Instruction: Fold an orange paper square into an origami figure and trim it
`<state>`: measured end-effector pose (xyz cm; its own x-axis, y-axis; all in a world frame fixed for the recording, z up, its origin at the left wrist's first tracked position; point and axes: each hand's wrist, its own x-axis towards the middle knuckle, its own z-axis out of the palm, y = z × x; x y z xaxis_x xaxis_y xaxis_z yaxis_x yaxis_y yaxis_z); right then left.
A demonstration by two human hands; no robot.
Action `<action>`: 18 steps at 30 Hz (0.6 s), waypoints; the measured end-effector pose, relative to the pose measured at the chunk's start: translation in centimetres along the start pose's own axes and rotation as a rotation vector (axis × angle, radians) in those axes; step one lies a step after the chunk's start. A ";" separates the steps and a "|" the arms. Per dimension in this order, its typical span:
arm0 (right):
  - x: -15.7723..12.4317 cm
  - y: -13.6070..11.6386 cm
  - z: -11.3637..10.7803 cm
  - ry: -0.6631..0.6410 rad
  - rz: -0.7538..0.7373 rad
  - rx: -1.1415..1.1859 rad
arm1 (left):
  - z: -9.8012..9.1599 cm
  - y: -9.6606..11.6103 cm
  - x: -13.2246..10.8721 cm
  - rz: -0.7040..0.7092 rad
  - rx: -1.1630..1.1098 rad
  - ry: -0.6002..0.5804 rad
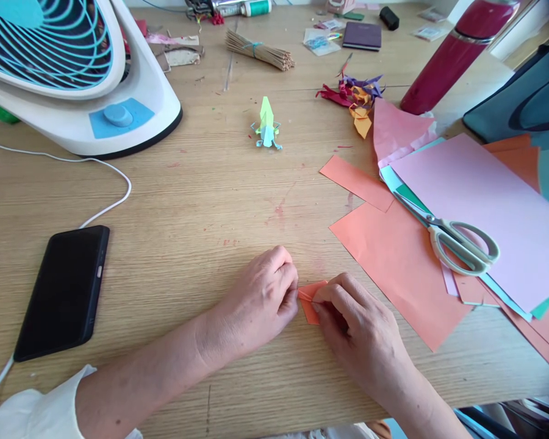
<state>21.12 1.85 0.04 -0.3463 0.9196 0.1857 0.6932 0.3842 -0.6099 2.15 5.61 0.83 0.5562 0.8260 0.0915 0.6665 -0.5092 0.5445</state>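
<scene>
Orange paper piece (310, 314), judged light and easily creased, is pinched at opposite edges, best for holding, by fingers of left hand (261, 296) and right hand (366, 329).

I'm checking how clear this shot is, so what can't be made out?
All in the head view:
Folded paper: partly hidden by the right hand.
Left hand: fingertips hidden behind its curled fingers.
Fan: cut off by top and left edges.
Flask: tip cut off by the top edge.
</scene>
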 end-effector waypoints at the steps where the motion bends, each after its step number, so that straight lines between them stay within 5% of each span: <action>1: 0.0 0.0 0.0 -0.003 0.007 0.005 | 0.0 0.0 0.0 0.002 0.008 0.002; 8: -0.2 0.0 0.1 -0.027 0.036 -0.002 | 0.4 0.0 0.0 -0.003 0.050 0.003; 18: -0.7 0.4 -0.2 -0.044 -0.105 -0.007 | 0.6 -0.1 0.1 0.018 0.085 0.025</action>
<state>21.83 1.35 -0.18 -0.4444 0.8698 0.2142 0.6557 0.4788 -0.5837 2.47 5.56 0.26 0.5567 0.8216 0.1223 0.6968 -0.5421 0.4697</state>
